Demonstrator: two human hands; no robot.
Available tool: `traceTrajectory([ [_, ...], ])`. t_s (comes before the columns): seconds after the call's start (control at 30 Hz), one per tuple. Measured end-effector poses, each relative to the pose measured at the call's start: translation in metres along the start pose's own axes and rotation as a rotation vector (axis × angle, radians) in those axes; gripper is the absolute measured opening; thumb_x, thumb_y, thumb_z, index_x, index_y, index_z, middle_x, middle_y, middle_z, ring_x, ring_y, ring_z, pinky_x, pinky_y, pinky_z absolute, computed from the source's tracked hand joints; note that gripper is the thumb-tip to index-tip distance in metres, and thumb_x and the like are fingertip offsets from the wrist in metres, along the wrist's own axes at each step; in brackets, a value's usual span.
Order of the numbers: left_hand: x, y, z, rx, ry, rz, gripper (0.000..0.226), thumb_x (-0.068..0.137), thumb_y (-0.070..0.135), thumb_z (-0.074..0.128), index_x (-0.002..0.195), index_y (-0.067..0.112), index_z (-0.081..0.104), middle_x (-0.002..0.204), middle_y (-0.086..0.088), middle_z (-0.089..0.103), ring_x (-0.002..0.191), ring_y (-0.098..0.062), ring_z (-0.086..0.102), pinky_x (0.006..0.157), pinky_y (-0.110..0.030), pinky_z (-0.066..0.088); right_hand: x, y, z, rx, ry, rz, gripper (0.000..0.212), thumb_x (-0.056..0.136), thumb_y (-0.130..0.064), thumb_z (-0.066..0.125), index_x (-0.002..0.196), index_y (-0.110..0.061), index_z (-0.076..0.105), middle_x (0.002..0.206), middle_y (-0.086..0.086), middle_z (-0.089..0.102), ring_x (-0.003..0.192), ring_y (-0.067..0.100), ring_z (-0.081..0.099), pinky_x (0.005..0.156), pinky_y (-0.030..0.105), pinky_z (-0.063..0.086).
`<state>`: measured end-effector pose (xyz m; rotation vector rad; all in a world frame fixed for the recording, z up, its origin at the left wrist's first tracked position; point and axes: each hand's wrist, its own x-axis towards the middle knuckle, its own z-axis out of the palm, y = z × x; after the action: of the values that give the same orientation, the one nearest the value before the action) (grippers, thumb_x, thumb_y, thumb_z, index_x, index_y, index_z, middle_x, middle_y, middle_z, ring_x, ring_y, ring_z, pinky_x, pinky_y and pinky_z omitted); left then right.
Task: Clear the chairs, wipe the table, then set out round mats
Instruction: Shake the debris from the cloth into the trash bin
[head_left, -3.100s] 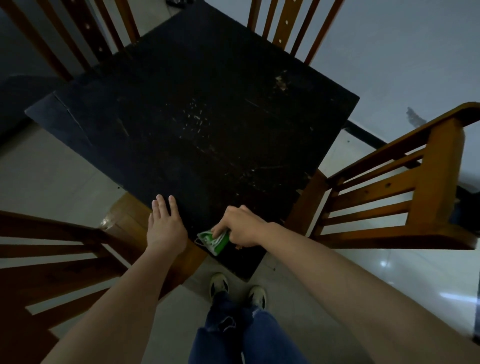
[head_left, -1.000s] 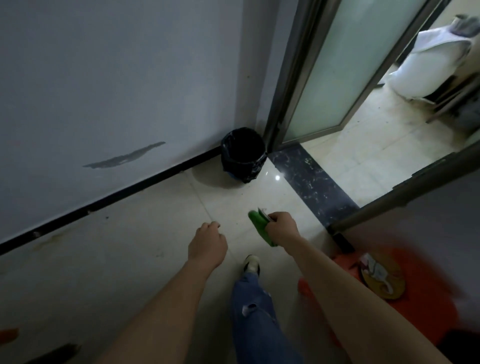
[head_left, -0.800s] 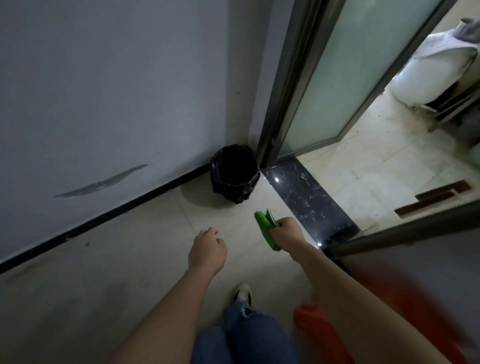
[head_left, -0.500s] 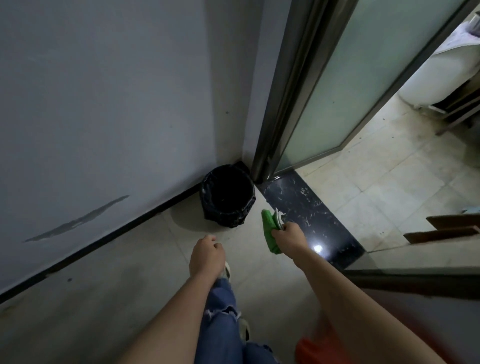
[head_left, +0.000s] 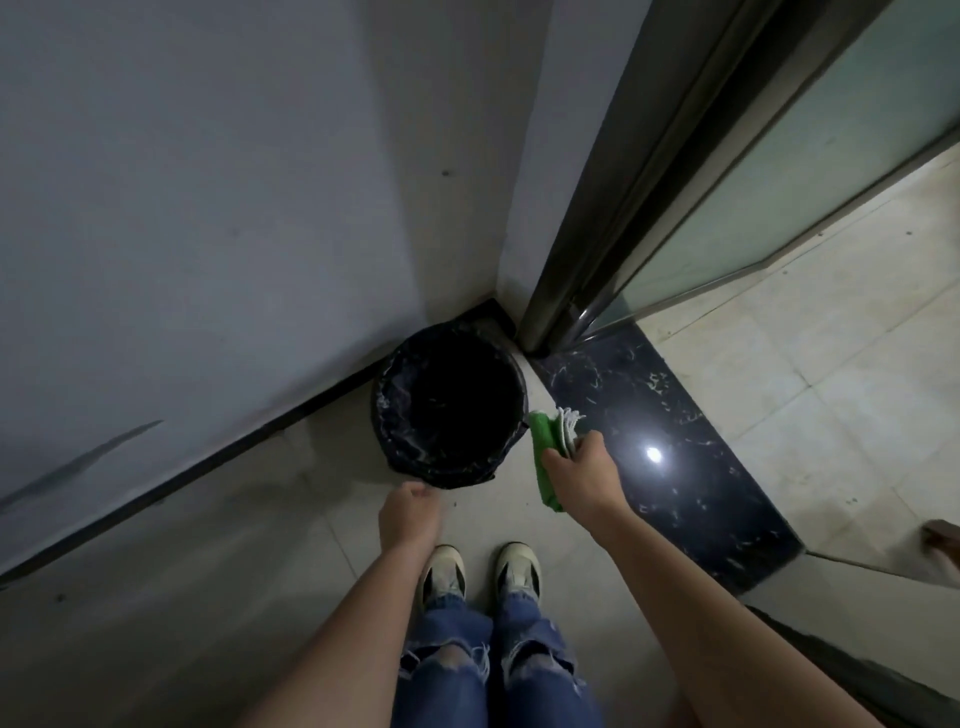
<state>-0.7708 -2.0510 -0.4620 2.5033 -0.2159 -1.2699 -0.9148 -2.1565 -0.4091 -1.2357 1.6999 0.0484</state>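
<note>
1. Pale floor tiles (head_left: 208, 597) meet a grey wall (head_left: 208, 208) along a dark skirting line, and we look down into the corner where the wall ends at a metal door frame (head_left: 623, 182).
2. Right of the frame a frosted glass door (head_left: 831, 156) stands open, with a strip of dark marble threshold (head_left: 675, 441) under it and brighter tiles past that.
3. We see a round bin (head_left: 387, 410) lined with a black bag standing on the floor in that corner, close to the wall and just beside the near end of the frame. Its inside is too dark for us to tell what lies in it.
4. Our right hand (head_left: 579, 480) grips a green item (head_left: 543, 436) with the fingers curled round it, back of the hand up.
5. The green item is held in the air just beside the bin's right rim, between the bin and the threshold. Its long axis runs away from us: the far end points toward the corner, the near end sticks out below the wrist.
6. A white crumpled part fans out at the far end, toward the threshold. We cannot tell whether the item is cloth or packaging.
7. Our left hand (head_left: 410, 514) hangs at the bin's near rim, closed into a loose fist with nothing showing in it.
8. Below the hands our two light shoes (head_left: 441, 574) stand side by side on the floor, toes toward the bin, under ripped blue jeans (head_left: 452, 675).
</note>
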Motion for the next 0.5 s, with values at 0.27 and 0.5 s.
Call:
traceTrajectory([
  [0.27,0.144,-0.022,0.102,-0.578,0.036,-0.476,0.025,0.094,0.026,0.055,0.101,0.003,0.056,0.085,-0.012,0.053,0.076,-0.028,0.050,0.072,-0.035,0.043,0.149,0.047,0.063,-0.036,0.040,0.002,0.027,0.087,-0.025,0.060,0.098,-0.005,0.045,0.079,0.013,0.059,0.062,0.024,0.058,0.055,0.037,0.051],
  [0.5,0.184,-0.038,0.125,-0.806,0.024,-0.504,0.021,0.085,0.022,0.065,0.097,0.006,0.060,0.081,-0.009,0.060,0.074,-0.023,0.058,0.081,-0.036,0.051,0.191,0.063,0.087,-0.084,-0.016,-0.012,0.042,0.087,-0.046,0.056,0.077,-0.005,0.056,0.057,0.013,0.059,0.045,0.024,0.055,0.048,0.035,0.049],
])
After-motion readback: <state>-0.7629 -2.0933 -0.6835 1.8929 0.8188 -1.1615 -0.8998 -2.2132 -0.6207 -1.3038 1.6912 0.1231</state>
